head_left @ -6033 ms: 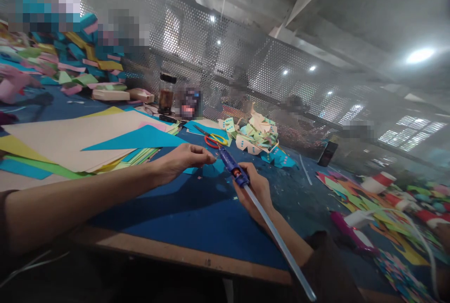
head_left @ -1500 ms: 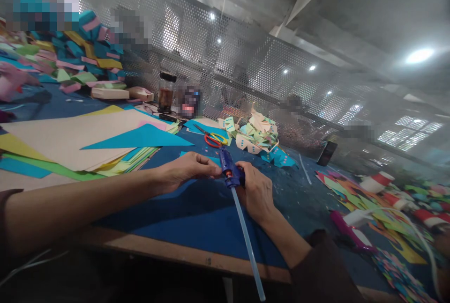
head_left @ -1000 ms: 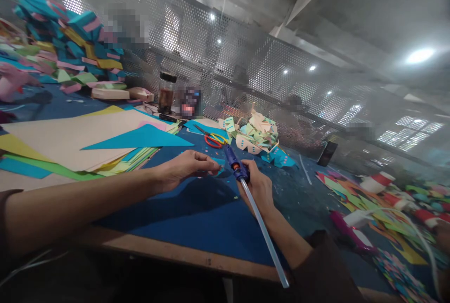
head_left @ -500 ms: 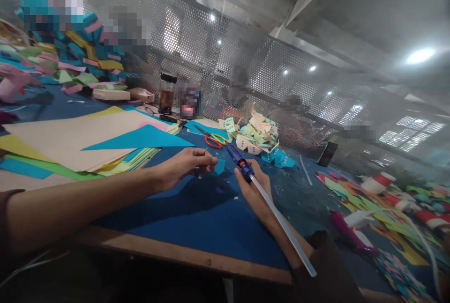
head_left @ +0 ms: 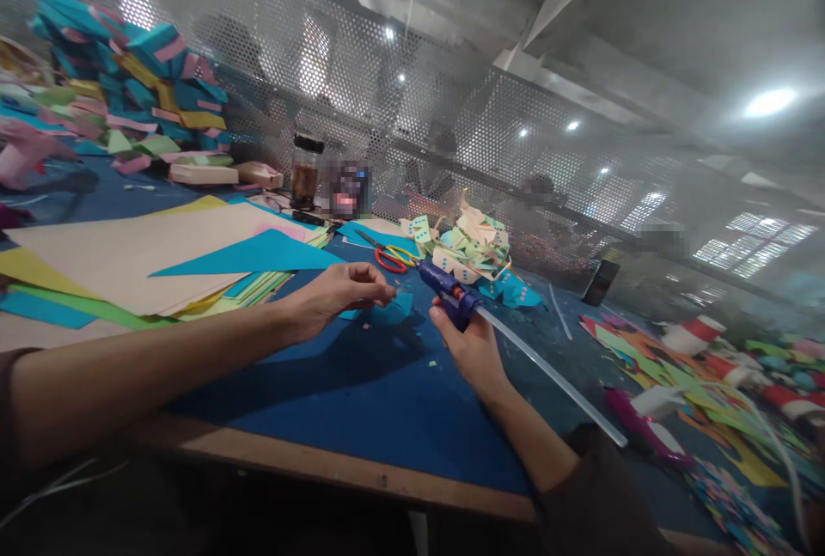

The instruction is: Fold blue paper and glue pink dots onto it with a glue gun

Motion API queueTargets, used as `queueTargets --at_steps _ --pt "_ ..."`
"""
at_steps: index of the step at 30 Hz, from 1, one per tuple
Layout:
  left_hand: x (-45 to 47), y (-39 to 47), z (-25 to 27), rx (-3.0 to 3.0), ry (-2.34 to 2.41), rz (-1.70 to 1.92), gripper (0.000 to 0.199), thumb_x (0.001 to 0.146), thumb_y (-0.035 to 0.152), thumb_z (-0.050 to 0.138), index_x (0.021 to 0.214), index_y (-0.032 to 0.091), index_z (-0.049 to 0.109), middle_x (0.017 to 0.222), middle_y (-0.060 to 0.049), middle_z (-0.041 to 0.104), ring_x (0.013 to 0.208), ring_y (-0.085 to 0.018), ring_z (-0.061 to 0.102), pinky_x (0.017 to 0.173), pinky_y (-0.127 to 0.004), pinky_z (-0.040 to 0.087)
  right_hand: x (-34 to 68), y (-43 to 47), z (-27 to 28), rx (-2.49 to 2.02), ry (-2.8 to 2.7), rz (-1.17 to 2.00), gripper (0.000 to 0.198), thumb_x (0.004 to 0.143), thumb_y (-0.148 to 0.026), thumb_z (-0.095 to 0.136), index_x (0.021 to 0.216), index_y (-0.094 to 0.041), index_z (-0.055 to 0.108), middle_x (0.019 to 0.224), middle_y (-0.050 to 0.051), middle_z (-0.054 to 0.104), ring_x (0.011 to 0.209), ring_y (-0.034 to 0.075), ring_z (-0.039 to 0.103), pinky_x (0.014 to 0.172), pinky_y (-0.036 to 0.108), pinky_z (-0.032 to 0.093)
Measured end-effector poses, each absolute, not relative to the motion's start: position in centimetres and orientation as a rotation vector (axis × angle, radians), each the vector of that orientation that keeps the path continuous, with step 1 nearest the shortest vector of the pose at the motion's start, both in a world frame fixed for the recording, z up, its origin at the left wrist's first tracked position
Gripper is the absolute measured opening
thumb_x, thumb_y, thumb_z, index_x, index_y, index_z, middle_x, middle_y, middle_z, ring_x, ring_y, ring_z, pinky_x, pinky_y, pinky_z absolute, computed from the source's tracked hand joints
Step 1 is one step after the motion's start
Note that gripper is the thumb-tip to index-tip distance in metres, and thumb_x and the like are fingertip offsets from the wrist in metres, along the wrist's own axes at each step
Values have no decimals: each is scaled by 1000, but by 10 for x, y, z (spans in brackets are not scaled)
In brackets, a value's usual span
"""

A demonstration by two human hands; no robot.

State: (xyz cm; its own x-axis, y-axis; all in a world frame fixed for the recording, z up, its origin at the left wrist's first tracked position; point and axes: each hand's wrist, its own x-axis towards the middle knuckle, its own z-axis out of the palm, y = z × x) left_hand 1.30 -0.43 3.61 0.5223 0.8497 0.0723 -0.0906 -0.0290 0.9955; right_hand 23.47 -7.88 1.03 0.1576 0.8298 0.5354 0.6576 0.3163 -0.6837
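Note:
My right hand (head_left: 473,345) is wrapped round a dark blue glue gun (head_left: 456,291), its nozzle pointing left toward my other hand. A long clear glue stick (head_left: 554,375) sticks out of its back end. My left hand (head_left: 351,294) is closed in a pinch, with a small piece of blue paper (head_left: 394,309) under the fingers. How the fingers meet the paper is partly hidden. Just beyond the glue gun lie scissors (head_left: 393,259) with red and yellow handles. Left of them, a blue paper triangle (head_left: 258,253) rests on a large cream sheet (head_left: 129,251).
Folded paper shapes (head_left: 473,242) with dots lie behind the glue gun. A lidded jar (head_left: 307,171) stands at the back. A phone (head_left: 601,283), a magenta tool (head_left: 648,427) and paper cups (head_left: 694,335) are on the right. A blue and pink paper pile (head_left: 138,83) rises back left.
My right hand has turned the glue gun, so the glue stick's tail swung right and up. My left hand moved slightly left, and more of the small blue paper shows under it.

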Motion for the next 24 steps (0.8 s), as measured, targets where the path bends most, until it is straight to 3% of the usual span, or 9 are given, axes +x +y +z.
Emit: queueTargets --at_steps 4,9,18,24 --pt "12 -3 35 1384 702 866 17 70 33 79 76 20 71 80 -1 66 79 -16 59 85 -33 45 235 -78 11 -1389 -1547 287 34 87 -46 61 101 -17 71 64 2 66 63 21 64 58 30 51" --pt "11 -1 33 1377 736 825 21 70 37 80 81 20 75 82 -2 68 82 -17 60 88 -33 45 235 -78 11 -1376 -1521 414 34 86 -46 63 101 -16 70 59 -1 60 53 16 56 52 27 46" --pt "11 -4 39 1551 722 773 25 70 42 79 76 18 72 77 -1 66 75 -17 57 70 -30 42 231 -79 15 -1241 -1440 673 28 84 -43 68 96 -17 65 54 -7 50 46 10 46 47 24 40" --pt "10 0 40 1600 749 787 27 71 42 78 76 16 69 76 -1 63 72 -16 55 71 -29 42 232 -76 15 -1156 -1386 746 24 84 -39 69 95 -18 64 54 -8 48 45 9 44 47 23 37"
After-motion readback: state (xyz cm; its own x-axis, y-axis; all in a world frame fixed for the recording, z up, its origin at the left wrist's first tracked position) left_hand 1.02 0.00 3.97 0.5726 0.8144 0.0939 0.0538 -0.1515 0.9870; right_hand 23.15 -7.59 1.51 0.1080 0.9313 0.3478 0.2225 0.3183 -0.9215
